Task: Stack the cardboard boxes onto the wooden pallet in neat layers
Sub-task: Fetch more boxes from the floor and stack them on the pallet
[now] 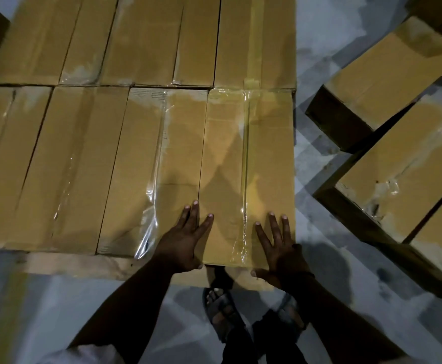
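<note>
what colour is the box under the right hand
Yellowish-brown cardboard box with clear glossy tape down its middle; head view shows it.

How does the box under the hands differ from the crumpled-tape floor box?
On the wooden pallet, the pallet box sits squared with neighbouring boxes; the floor box lies skewed beside it. The pallet box, not the floor box, has the left hand and right hand flat on it. Both: taped brown cardboard.
</note>
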